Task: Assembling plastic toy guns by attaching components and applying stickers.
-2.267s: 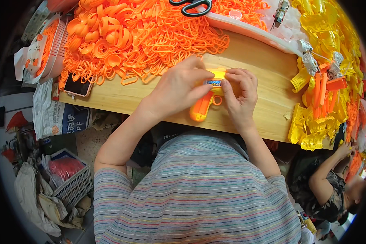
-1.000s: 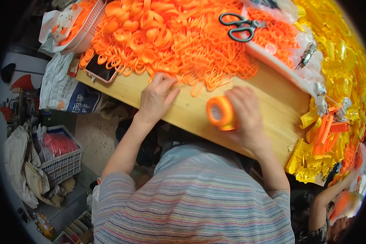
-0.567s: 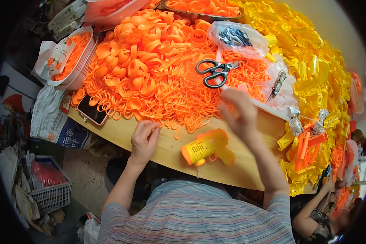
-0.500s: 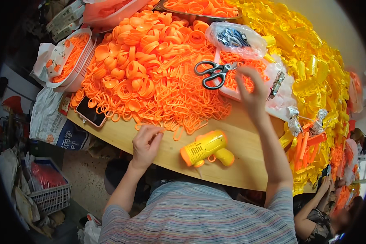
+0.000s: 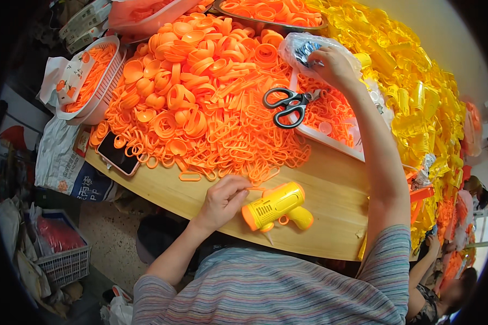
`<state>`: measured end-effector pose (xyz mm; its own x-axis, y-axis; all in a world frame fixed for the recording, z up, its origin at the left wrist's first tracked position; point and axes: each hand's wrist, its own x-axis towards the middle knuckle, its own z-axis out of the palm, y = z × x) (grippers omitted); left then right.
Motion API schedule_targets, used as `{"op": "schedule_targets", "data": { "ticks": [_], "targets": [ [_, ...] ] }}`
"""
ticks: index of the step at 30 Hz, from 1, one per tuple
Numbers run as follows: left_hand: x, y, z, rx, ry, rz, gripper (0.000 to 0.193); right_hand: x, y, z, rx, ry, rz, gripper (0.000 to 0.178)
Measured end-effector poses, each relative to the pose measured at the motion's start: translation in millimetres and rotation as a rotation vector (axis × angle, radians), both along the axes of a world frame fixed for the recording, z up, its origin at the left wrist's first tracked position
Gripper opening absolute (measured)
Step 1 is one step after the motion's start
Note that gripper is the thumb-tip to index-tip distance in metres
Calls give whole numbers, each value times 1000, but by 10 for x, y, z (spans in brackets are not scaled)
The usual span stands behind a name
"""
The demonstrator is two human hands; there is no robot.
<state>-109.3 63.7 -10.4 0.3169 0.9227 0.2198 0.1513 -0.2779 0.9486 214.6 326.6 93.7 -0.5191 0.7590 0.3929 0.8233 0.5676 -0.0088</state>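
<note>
A yellow and orange toy gun [image 5: 275,207] lies on its side on the near edge of a wooden table [image 5: 331,189], just in front of the person. The left hand [image 5: 222,200] rests beside its orange muzzle, thumb and forefinger pinching a thin orange piece. The right hand [image 5: 333,66] reaches far across the table, fingers closed on a clear plastic bag [image 5: 303,49]. Black-handled scissors [image 5: 287,105] lie between, on a heap of orange plastic rings [image 5: 200,103]. A phone [image 5: 117,154] sits at the left; yellow parts [image 5: 417,92] pile up on the right.
</note>
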Motion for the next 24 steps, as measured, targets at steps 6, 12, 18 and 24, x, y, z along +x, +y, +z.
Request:
{"op": "schedule_targets", "data": {
  "ticks": [6, 12, 18, 24],
  "targets": [
    [-32, 9, -11, 63, -3, 50, 15, 57, 53, 43, -107, 331, -44, 15],
    [-49, -6, -4, 106, 26, 58, 15, 9, -35, 44, -126, 607, -374, 29],
    [-30, -6, 8, 137, 26, 70, 16, 119, -98, -69, 20, 663, -359, 27],
    [-12, -12, 11, 113, 32, 48, 16, 229, -19, -220, -16, 975, -327, 29]
  ]
}}
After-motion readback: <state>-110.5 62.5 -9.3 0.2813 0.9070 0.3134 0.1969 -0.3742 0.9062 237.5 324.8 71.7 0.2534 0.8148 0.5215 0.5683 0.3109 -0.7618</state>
